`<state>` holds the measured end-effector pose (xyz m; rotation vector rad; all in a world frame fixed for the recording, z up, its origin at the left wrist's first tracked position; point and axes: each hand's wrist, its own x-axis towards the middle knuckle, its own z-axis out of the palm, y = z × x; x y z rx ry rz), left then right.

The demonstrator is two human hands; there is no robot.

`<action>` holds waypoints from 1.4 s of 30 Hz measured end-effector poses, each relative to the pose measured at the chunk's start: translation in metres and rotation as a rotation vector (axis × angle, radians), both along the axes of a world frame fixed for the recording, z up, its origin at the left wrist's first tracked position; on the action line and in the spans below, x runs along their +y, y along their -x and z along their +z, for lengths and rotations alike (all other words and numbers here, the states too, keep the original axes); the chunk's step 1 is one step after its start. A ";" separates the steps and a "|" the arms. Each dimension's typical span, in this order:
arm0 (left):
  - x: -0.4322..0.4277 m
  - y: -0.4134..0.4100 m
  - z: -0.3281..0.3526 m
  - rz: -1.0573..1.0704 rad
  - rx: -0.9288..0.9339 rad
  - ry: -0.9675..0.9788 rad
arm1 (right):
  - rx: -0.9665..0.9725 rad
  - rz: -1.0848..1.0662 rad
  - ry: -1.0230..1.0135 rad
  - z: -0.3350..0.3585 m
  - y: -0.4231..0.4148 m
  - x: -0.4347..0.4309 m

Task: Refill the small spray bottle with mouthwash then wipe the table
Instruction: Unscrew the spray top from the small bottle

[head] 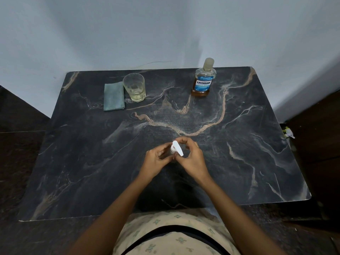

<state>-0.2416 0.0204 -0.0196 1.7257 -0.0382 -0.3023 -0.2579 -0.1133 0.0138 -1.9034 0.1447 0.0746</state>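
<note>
A small spray bottle with a white spray head stands at the middle of the dark marble table. My left hand holds its lower body, which the fingers mostly hide. My right hand curls its fingers round the white head from the right. The mouthwash bottle, with a blue label, amber liquid and its cap on, stands upright at the back right. A folded grey-green cloth lies flat at the back left.
A clear drinking glass with a little pale liquid stands just right of the cloth. The table's back edge meets a pale wall. Dark floor surrounds the table. Small objects lie on the floor by its right edge.
</note>
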 end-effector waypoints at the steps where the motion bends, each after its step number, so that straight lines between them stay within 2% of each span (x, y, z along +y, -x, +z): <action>1: 0.000 0.000 0.000 -0.001 -0.003 0.001 | 0.003 -0.006 0.010 -0.002 0.000 0.002; 5: 0.001 0.000 -0.002 -0.025 -0.004 0.016 | -0.020 -0.063 0.050 -0.005 -0.004 0.008; 13: 0.000 -0.001 -0.004 -0.025 0.026 0.010 | 0.027 -0.075 -0.117 -0.003 0.001 0.003; 19: 0.000 -0.001 -0.001 -0.019 0.038 0.014 | 0.023 -0.118 0.095 0.000 -0.006 0.011; 24: 0.000 0.000 0.002 -0.036 0.026 0.023 | -0.036 -0.090 0.130 0.008 -0.003 0.007; 29: 0.001 -0.001 0.001 -0.031 0.030 0.013 | -0.061 -0.101 0.029 0.021 -0.005 0.003; 38: 0.000 -0.002 0.000 -0.033 0.076 0.013 | -0.138 -0.293 -0.270 0.053 -0.004 -0.029; 42: -0.002 -0.001 0.002 -0.019 0.073 0.015 | -0.195 -0.342 -0.304 0.059 0.006 -0.041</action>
